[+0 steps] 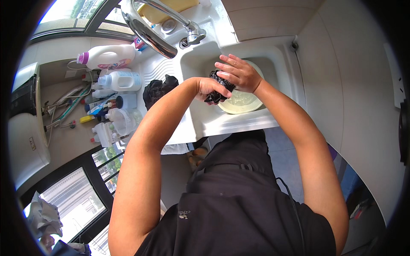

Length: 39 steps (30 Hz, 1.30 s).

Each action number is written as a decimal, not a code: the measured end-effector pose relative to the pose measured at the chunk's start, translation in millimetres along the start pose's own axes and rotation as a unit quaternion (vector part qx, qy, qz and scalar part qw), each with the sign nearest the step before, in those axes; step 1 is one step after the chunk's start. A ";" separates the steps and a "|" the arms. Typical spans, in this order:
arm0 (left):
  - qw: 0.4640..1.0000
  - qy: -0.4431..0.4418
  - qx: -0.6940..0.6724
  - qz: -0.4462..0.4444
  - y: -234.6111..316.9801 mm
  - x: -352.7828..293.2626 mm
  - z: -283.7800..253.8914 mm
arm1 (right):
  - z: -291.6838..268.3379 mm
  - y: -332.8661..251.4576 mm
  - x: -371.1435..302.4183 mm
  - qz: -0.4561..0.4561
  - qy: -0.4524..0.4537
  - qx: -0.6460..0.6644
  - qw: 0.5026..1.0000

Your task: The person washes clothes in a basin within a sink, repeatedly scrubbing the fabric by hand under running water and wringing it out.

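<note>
A bunched wet black cloth [224, 82] with some suds on it is over the sink. My left hand [210, 88] is closed round it, with the thumb across its near side. My right hand [240, 75] is against or just beside the cloth's right edge, its fingers stretched out toward the upper left. Whether its palm presses the cloth cannot be seen. Below both hands, a pale yellow basin [240, 112] holds cloudy, sudsy water and stands in the white sink [215, 124].
A second black cloth heap [159, 90] lies on the ribbed drainboard at the left. Above it arches a chrome faucet [149, 36]. Detergent bottles [109, 57] and other containers crowd the far left. A tiled wall [322, 81] borders the right side.
</note>
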<state>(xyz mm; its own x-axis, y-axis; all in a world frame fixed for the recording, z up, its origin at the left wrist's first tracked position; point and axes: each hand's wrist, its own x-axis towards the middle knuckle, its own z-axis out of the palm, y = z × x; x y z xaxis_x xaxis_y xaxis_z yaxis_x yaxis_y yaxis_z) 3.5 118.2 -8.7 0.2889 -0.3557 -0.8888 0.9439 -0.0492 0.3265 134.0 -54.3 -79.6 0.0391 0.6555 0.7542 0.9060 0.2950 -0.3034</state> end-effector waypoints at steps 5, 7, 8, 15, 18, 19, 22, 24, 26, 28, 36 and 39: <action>0.940 0.164 0.291 -0.065 12.5 20.2 4.7 | 10.5 -14.7 -21.8 0.123 -0.156 0.064 0.978; 0.874 0.168 0.453 -0.057 17.7 29.9 -1.7 | 25.1 -23.4 -31.1 0.202 -0.160 0.046 0.965; 0.830 0.169 0.528 -0.054 17.6 34.0 -3.5 | 31.9 -27.5 -34.7 0.240 -0.161 0.038 0.957; 0.688 0.392 0.606 0.081 7.2 48.5 17.0 | 18.2 -38.5 -11.7 0.521 -0.269 0.055 0.808; 0.609 0.412 0.662 0.149 7.8 50.3 13.3 | 19.5 -38.4 -10.3 0.564 -0.231 0.071 0.789; 0.581 0.414 0.680 0.166 10.2 50.0 12.7 | 19.0 -38.5 -12.9 0.580 -0.216 0.087 0.781; 0.542 0.400 0.707 0.214 14.8 45.7 10.6 | 12.5 -41.1 -15.4 0.615 -0.182 0.148 0.752; 0.548 0.383 0.704 0.238 10.0 39.4 3.0 | 3.9 -42.1 -9.8 0.624 -0.177 0.206 0.733; 0.553 0.387 0.690 0.260 -5.0 35.0 -3.1 | -3.0 -41.6 4.9 0.600 -0.269 0.210 0.724; 0.576 0.394 0.659 0.282 -11.4 34.7 2.0 | -4.2 -35.5 5.3 0.590 -0.295 0.187 0.728; 0.844 0.470 0.162 0.200 -22.8 36.4 31.3 | 1.9 -27.0 -18.3 0.638 -0.093 0.263 0.718; 0.932 0.313 -0.152 0.102 -2.4 28.8 33.2 | 24.2 -24.6 -71.2 0.619 0.030 0.184 0.763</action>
<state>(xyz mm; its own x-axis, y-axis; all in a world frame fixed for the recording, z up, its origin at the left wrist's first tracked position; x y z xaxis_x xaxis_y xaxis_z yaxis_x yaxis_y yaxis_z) 4.2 77.1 -24.4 0.4135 0.2901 -0.8631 0.8334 0.2612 0.4871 98.8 -91.5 -140.0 0.7987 0.5596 -0.2212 -0.0208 -0.3417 -0.9396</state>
